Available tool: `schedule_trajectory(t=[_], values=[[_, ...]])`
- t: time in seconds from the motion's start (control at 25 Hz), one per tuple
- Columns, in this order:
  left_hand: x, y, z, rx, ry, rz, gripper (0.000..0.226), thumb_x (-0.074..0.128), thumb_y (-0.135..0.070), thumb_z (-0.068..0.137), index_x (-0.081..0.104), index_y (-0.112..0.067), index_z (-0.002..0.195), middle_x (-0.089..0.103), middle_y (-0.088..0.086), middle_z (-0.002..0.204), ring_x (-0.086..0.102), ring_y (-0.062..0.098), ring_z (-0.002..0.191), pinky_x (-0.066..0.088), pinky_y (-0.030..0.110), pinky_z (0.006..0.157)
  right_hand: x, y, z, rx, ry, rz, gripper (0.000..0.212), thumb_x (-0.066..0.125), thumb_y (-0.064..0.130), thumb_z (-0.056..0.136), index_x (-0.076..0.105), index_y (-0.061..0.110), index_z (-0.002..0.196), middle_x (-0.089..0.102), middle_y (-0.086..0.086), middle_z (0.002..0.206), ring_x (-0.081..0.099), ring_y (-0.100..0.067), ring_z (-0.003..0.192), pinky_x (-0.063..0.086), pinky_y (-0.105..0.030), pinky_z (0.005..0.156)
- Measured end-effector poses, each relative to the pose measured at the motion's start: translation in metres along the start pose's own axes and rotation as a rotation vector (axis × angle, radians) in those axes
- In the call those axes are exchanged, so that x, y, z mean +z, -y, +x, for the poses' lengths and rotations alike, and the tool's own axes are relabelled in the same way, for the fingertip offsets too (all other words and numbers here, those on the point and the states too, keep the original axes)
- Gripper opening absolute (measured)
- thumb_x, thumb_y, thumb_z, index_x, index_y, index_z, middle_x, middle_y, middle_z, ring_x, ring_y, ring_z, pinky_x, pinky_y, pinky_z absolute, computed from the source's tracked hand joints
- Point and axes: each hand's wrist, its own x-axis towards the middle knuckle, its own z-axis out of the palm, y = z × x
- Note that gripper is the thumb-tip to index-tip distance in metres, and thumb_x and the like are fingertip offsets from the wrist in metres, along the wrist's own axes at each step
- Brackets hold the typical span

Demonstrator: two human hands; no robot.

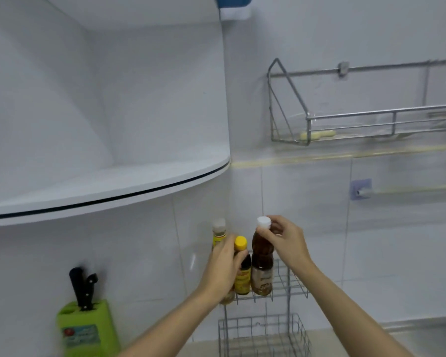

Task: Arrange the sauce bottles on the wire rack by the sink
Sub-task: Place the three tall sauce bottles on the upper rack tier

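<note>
A two-tier wire rack (291, 288) stands against the tiled wall. On its upper tier stand a dark bottle with a yellow cap (242, 264), a brown bottle with a white cap (262, 264) and, behind my left hand, a pale-capped bottle with a yellow label (218, 231). My left hand (223, 269) wraps the yellow-capped bottle's body. My right hand (285, 239) pinches the white-capped bottle at its neck. The lower tier (263, 333) holds nothing that I can see.
A green knife block (88, 331) with black-handled knives stands at the lower left. A white curved shelf (108, 194) juts out above it. A wall-mounted metal rack (371, 119) hangs at the upper right, with a towel bar (397, 190) below it.
</note>
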Motion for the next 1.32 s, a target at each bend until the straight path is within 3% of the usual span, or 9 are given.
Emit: schedule_trajectory(t=[0.08, 0.32, 0.6, 0.72, 0.8, 0.92, 1.08, 1.24, 1.32], values=[[0.002, 0.003, 0.009, -0.002, -0.009, 0.033, 0.010, 0.054, -0.022, 0.094, 0.047, -0.018, 0.089, 0.061, 0.005, 0.082, 0.062, 0.022, 0.071, 0.056, 0.047, 0.068, 0.001, 0.000, 0.004, -0.022, 0.020, -0.042, 0.022, 0.073, 0.021, 0.081, 0.067, 0.018, 0.102, 0.069, 0.009, 0.084, 0.065, -0.004, 0.084, 0.051, -0.012, 0.070], [0.014, 0.010, 0.018, -0.037, 0.041, 0.200, 0.011, 0.055, -0.025, 0.094, 0.048, -0.017, 0.088, 0.063, 0.006, 0.079, 0.064, 0.024, 0.075, 0.059, 0.047, 0.068, 0.004, -0.020, 0.006, 0.018, -0.212, -0.023, 0.022, 0.070, 0.021, 0.084, 0.066, 0.015, 0.104, 0.068, 0.002, 0.088, 0.064, -0.012, 0.087, 0.052, -0.024, 0.075], [0.012, 0.004, 0.019, -0.094, 0.017, 0.037, 0.020, 0.062, -0.014, 0.090, 0.048, -0.015, 0.105, 0.060, 0.006, 0.097, 0.066, 0.020, 0.085, 0.063, 0.039, 0.062, 0.014, -0.041, -0.004, 0.072, 0.079, 0.025, 0.025, 0.074, 0.015, 0.080, 0.067, 0.011, 0.104, 0.070, -0.002, 0.092, 0.065, -0.008, 0.085, 0.051, -0.010, 0.071], [0.007, 0.002, 0.016, -0.094, 0.022, 0.033, 0.014, 0.061, -0.016, 0.090, 0.052, -0.015, 0.101, 0.063, 0.009, 0.091, 0.067, 0.019, 0.072, 0.061, 0.031, 0.055, 0.010, -0.045, -0.006, 0.075, 0.170, -0.049, 0.025, 0.073, 0.025, 0.082, 0.065, 0.018, 0.105, 0.071, 0.000, 0.098, 0.064, -0.013, 0.092, 0.051, -0.022, 0.080], [0.004, 0.003, 0.016, -0.108, 0.020, 0.053, 0.010, 0.059, -0.021, 0.091, 0.056, -0.014, 0.097, 0.066, 0.010, 0.087, 0.068, 0.019, 0.061, 0.061, 0.036, 0.053, 0.010, -0.049, -0.013, 0.067, 0.210, -0.128, 0.022, 0.070, 0.029, 0.084, 0.063, 0.020, 0.103, 0.069, 0.001, 0.099, 0.063, -0.016, 0.094, 0.049, -0.032, 0.083], [-0.002, 0.001, 0.013, -0.084, -0.012, 0.094, 0.013, 0.058, -0.026, 0.092, 0.056, -0.014, 0.094, 0.068, 0.013, 0.096, 0.069, 0.020, 0.060, 0.061, 0.042, 0.056, 0.013, -0.045, -0.018, 0.086, 0.195, -0.145, 0.022, 0.068, 0.029, 0.086, 0.063, 0.017, 0.104, 0.069, -0.003, 0.099, 0.062, -0.021, 0.094, 0.049, -0.038, 0.083], [-0.014, -0.004, -0.001, -0.026, -0.039, 0.044, 0.027, 0.057, -0.033, 0.092, 0.062, -0.017, 0.113, 0.070, 0.007, 0.101, 0.072, 0.018, 0.068, 0.061, 0.044, 0.070, 0.017, -0.038, -0.014, 0.147, 0.157, -0.225, 0.028, 0.067, 0.033, 0.086, 0.063, 0.014, 0.106, 0.069, -0.007, 0.100, 0.064, -0.026, 0.094, 0.053, -0.044, 0.083], [-0.037, 0.001, -0.026, -0.049, 0.102, -0.046, 0.016, 0.057, -0.026, 0.093, 0.065, -0.014, 0.099, 0.071, 0.005, 0.092, 0.073, 0.018, 0.072, 0.063, 0.039, 0.070, 0.016, -0.030, -0.026, 0.226, 0.131, -0.202, 0.044, 0.062, 0.036, 0.089, 0.058, 0.010, 0.124, 0.065, -0.012, 0.120, 0.061, -0.029, 0.111, 0.050, -0.043, 0.093], [-0.059, 0.005, -0.048, -0.074, 0.220, -0.022, 0.016, 0.057, -0.022, 0.093, 0.065, -0.008, 0.095, 0.070, 0.005, 0.086, 0.073, 0.019, 0.072, 0.063, 0.036, 0.070, 0.013, -0.018, -0.042, 0.237, -0.039, -0.167, 0.048, 0.058, 0.037, 0.092, 0.054, 0.004, 0.126, 0.063, -0.013, 0.121, 0.059, -0.028, 0.113, 0.048, -0.038, 0.092]])
